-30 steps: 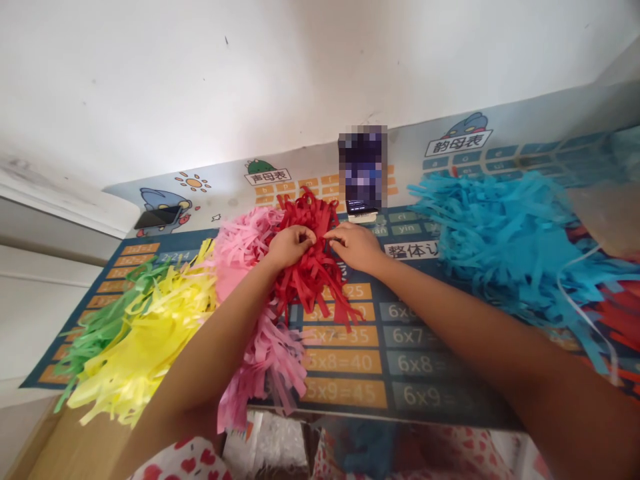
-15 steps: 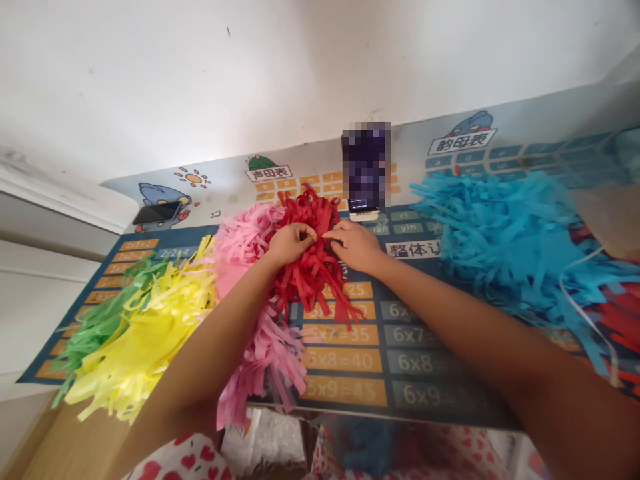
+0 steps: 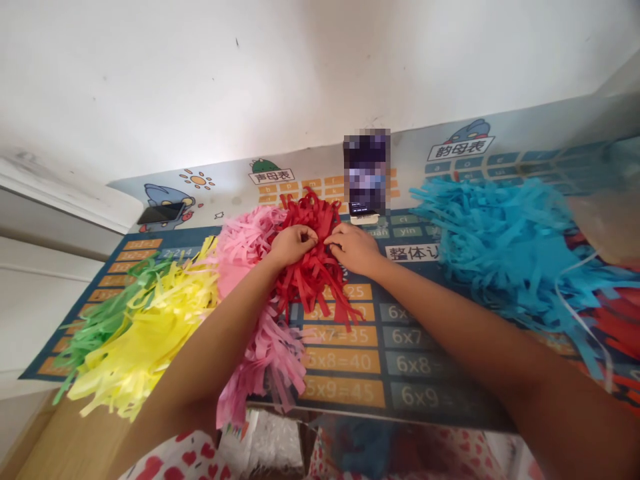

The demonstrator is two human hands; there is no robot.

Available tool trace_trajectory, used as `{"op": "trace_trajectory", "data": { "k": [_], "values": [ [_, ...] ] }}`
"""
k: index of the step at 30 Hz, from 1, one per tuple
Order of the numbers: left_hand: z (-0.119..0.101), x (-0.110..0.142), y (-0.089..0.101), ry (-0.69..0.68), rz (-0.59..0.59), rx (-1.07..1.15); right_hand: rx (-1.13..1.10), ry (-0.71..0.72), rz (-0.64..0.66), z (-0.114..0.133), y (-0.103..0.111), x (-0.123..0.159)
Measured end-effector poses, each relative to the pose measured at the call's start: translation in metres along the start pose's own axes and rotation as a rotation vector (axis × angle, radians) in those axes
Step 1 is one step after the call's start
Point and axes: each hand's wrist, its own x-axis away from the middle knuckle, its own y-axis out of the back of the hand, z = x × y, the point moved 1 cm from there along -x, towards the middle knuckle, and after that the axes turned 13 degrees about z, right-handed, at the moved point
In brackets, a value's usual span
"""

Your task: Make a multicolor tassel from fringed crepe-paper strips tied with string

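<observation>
Left hand (image 3: 293,245) and right hand (image 3: 354,248) pinch tight into the red paper fringe (image 3: 313,283).
Pink fringe (image 3: 245,247), yellow fringe (image 3: 145,340), green fringe (image 3: 103,320) and blue fringe (image 3: 500,247) lie bunched across the printed mat (image 3: 343,393).

Between the left hand (image 3: 293,245) and the right hand (image 3: 353,248) bunch thin red paper strips (image 3: 315,280), matt and crinkled. Left of the hands lie pink paper strips (image 3: 265,360), yellow paper strips (image 3: 135,353) and green paper strips (image 3: 100,320), all equally thin and soft-looking; right of them, blue paper strips (image 3: 500,247). Beneath everything runs a smooth printed mat (image 3: 345,393), plastic-looking with a slight sheen. Nearer the body than the hands are a plain wooden board (image 3: 50,433), soft printed cloth (image 3: 185,457) and glossy clear plastic (image 3: 265,440). Beyond the hands, a matt painted wall (image 3: 200,80).
</observation>
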Motion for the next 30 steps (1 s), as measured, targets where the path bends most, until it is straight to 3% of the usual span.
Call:
{"op": "trace_trajectory", "data": {
  "k": [7, 22, 30],
  "values": [
    [0.0006, 0.0001, 0.0024, -0.033, 0.03, 0.146, -0.072, -0.148, -0.04, 0.0051, -0.0016, -0.01],
    [-0.0016, 0.0002, 0.0059, 0.01, 0.018, 0.332, -0.144, -0.089, -0.137, 0.0051, -0.0052, -0.0063],
    [-0.0008, 0.0001, 0.0054, 0.008, 0.016, 0.357, -0.142, -0.018, -0.1, 0.0045, -0.005, -0.0059]
  ]
}}
